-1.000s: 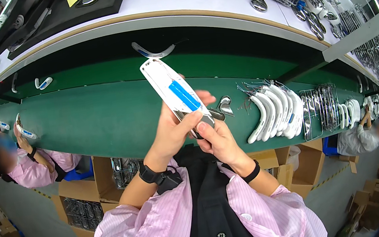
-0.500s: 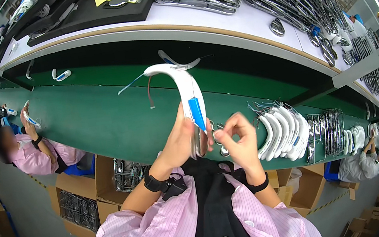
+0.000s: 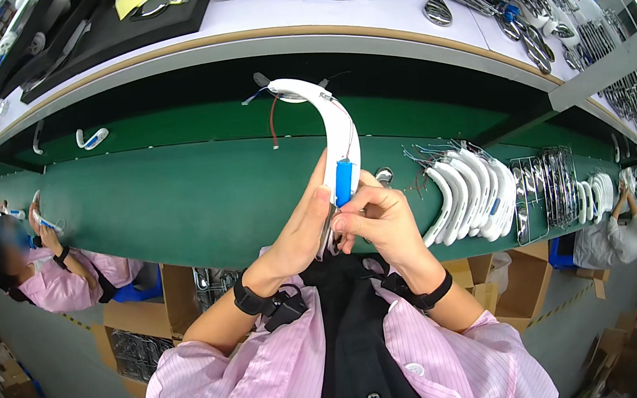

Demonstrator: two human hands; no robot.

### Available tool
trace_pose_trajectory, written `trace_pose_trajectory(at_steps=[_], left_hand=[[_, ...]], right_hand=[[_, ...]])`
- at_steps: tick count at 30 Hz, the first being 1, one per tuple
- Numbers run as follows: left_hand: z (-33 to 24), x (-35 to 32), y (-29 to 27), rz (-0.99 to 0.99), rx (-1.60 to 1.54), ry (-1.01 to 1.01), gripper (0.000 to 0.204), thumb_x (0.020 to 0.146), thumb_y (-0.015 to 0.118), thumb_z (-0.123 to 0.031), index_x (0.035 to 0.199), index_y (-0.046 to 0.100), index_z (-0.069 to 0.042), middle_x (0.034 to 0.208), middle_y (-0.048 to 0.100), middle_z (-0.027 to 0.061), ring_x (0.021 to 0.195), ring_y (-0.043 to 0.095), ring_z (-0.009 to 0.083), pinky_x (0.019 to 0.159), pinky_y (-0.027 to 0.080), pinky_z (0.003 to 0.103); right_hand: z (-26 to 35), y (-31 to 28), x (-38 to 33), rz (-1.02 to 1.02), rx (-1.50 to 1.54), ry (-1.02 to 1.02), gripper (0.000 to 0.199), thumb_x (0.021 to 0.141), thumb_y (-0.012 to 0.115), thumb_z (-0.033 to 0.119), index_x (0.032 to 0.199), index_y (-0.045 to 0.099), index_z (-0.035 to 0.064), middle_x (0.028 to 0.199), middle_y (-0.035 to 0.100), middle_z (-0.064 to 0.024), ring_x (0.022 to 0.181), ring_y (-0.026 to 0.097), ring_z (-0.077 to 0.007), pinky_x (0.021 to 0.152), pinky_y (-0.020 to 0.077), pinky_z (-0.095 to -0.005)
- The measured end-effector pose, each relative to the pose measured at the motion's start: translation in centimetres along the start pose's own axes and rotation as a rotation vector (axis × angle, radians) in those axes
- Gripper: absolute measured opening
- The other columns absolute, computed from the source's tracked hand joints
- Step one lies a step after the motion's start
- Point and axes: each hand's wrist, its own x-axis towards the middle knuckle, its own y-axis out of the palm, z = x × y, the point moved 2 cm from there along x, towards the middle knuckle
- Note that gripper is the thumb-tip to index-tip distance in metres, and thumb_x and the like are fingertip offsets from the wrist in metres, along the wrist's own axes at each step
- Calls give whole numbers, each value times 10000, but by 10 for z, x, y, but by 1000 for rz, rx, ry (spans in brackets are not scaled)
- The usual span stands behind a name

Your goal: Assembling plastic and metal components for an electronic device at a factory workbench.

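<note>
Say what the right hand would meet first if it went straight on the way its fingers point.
The right hand would probably meet the lower end of the curved white plastic piece, below its rectangular blue block; depth is unclear, they may be touching.

Curved white piece (image 3: 338, 132), held upright; blue block (image 3: 344, 182) (apparently attached) low down.

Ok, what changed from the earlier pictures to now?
The white curved piece has turned so its curve and loose wires show. The right hand, briefly off it, has moved left, back to its lower end. The left hand still holds it; the row of white pieces stayed put.
</note>
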Motion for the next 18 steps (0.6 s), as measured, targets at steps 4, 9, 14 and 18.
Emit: trace_pose_trajectory(at_steps=[4,9,14,18], left_hand=[[25,17,-15,-91,-10,-153,702,996,246,-543,1517,37,-122,1090,553,120,730,583,127,551,500,237],[84,54,-63,-77,12,-155,588,1032,224,-443,1516,135,-121,1107,587,135,819,597,148,672,512,274],[54,54,-118,-52,920,-76,488,1026,351,-371,1402,431,-70,1096,574,90,1045,536,198,931,432,357],[39,-17,-166,-143,442,-528,531,969,513,-386,1391,431,-73,1144,557,78,1064,535,178,854,512,328]], right_hand=[[-28,-25,13,-101,-65,-182,280,784,728,-46,1021,579,-34,1259,464,-129,766,622,-122,566,529,-226],[-78,-55,39,-239,83,95,500,937,610,213,1333,338,76,1036,502,-24,902,524,-106,730,483,-282],[-100,-92,72,-124,150,246,441,943,596,221,1282,396,20,1170,571,-129,1000,632,-246,787,556,-386],[-130,-188,105,-311,-314,203,332,914,634,225,1111,471,12,918,602,-89,795,636,-160,598,548,-292]])
